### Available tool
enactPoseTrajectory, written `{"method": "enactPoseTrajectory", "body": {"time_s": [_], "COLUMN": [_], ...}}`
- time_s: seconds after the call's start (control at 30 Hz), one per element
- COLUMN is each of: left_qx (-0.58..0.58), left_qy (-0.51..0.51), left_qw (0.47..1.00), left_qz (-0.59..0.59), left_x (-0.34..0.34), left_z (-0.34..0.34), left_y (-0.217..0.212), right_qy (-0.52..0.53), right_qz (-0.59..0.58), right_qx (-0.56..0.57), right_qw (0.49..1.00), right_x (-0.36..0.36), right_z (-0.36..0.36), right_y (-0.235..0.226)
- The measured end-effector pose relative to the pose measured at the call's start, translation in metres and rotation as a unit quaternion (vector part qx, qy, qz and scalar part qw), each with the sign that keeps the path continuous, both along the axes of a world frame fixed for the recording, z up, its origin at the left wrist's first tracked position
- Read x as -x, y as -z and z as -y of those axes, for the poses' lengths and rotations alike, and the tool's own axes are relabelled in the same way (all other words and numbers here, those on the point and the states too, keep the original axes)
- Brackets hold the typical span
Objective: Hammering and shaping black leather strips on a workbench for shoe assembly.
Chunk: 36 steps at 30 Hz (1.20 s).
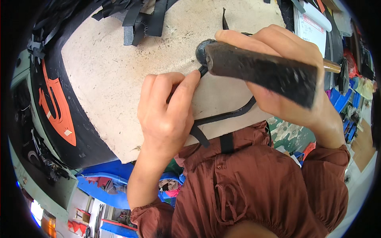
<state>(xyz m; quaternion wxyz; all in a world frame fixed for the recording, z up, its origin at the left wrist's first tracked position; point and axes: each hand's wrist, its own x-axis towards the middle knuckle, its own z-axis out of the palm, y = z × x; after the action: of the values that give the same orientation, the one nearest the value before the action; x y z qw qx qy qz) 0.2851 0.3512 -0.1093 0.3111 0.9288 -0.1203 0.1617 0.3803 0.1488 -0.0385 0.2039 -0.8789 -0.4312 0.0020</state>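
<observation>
A long narrow black strip (pixel 226 116) lies in a loop on a pale, worn board (pixel 107 87). My left hand (pixel 166 107) is closed, its fingertips pinching and pressing the strip against the board. My right hand (pixel 291 49) is wrapped round a hammer (pixel 262 71) with a dark metal head. The hammer's round face is down at the strip, just beyond my left fingertips; whether it touches cannot be told. The head's broad flat end points toward me at the right, and the wooden handle sticks out past my right hand. Part of the strip is hidden under the hammer and right hand.
Black cut pieces (pixel 145 22) are heaped at the board's far left. An orange flat template (pixel 59 105) lies left of the board on a black surface. A paper pad (pixel 309 29) is at the far right. Blue bins (pixel 101 190) with scraps stand below the near left edge.
</observation>
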Motion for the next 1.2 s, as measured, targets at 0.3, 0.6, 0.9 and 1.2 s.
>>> {"method": "enactPoseTrajectory", "body": {"time_s": [0.3, 0.6, 0.9, 1.2], "left_qx": [-0.004, -0.03, -0.033, -0.041], "left_qy": [0.025, 0.031, 0.02, 0.011], "left_qw": [1.0, 0.999, 0.999, 0.999], "left_qz": [-0.006, -0.013, -0.019, -0.013], "left_x": [0.006, 0.012, 0.023, 0.03], "left_z": [-0.008, -0.012, -0.017, -0.019], "left_y": [-0.007, -0.009, -0.007, -0.012], "right_qy": [-0.002, -0.002, 0.003, -0.036], "right_qz": [0.035, 0.004, -0.016, 0.017], "right_qx": [0.002, -0.007, -0.035, 0.007], "right_qw": [0.999, 1.0, 0.999, 0.999], "right_x": [0.0, 0.004, 0.011, 0.009], "right_z": [0.001, -0.003, -0.01, -0.015], "right_y": [0.002, -0.001, 0.002, 0.005]}}
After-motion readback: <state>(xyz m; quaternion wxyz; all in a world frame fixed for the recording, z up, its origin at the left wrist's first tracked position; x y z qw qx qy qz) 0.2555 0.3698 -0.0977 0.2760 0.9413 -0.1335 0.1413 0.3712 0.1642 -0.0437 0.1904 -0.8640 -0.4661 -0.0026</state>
